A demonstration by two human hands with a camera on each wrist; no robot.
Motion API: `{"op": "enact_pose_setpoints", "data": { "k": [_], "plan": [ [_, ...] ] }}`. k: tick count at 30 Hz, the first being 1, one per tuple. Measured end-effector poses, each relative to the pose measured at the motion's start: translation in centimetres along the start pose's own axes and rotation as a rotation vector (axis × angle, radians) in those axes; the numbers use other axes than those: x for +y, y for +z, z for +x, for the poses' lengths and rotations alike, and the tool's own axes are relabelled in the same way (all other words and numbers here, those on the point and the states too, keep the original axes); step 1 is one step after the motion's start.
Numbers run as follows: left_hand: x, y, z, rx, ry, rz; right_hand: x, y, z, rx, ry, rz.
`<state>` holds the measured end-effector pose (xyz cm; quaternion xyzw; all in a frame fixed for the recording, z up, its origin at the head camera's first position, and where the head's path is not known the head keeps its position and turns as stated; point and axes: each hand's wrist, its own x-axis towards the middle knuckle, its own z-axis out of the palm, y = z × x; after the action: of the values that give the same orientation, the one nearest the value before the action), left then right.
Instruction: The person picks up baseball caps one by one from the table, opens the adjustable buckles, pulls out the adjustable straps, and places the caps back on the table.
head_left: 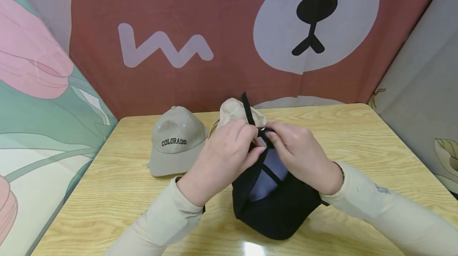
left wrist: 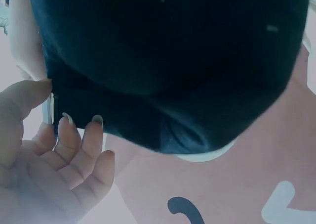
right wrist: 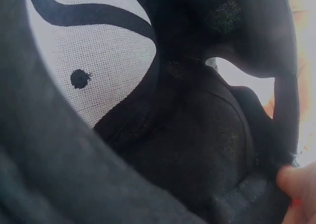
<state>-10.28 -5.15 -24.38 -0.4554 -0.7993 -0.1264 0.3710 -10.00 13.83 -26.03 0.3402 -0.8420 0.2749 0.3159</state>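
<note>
Between both hands is a black baseball cap (head_left: 275,220), tilted so its inside shows. Pale mesh lining (right wrist: 98,51) with black tape appears inside it in the right wrist view. My left hand (head_left: 230,148) pinches the back strap by a small metal buckle (head_left: 262,129), thumb against fingertips. The loose end of the strap (head_left: 247,109) sticks up past the left fingers. My right hand (head_left: 304,152) pinches the strap on the buckle's other side. In the left wrist view, the cap's dark outside (left wrist: 173,61) fills the upper part, and the other left fingers are loosely bent.
A grey-beige cap (head_left: 175,140) lettered COLORADO sits on the wooden table (head_left: 118,192) at the left. Behind the hands is a cream cap (head_left: 230,111), partly hidden. A brown printed cloth (head_left: 229,17) hangs along the table's back edge.
</note>
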Motion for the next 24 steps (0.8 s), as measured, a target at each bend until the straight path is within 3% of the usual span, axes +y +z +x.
{"op": "enact_pose_setpoints", "data": {
  "k": [6,11,15,19,24],
  "plan": [
    [0.1,0.4,0.0,0.024,0.04,0.047,-0.2,-0.2,0.1,0.0,0.021,0.013],
    [0.1,0.3,-0.1,0.032,0.01,-0.009,-0.3,-0.5,0.1,-0.005,0.043,0.042],
    [0.2,0.1,-0.4,0.061,-0.063,-0.061,-0.1,-0.5,0.0,0.001,0.05,0.091],
    [0.6,0.1,-0.8,0.114,-0.187,-0.126,-0.1,-0.5,0.1,0.022,0.03,0.11],
    [1.1,0.3,-1.1,0.162,-0.307,-0.097,0.0,-0.6,0.2,0.041,0.027,0.082]
  ]
}}
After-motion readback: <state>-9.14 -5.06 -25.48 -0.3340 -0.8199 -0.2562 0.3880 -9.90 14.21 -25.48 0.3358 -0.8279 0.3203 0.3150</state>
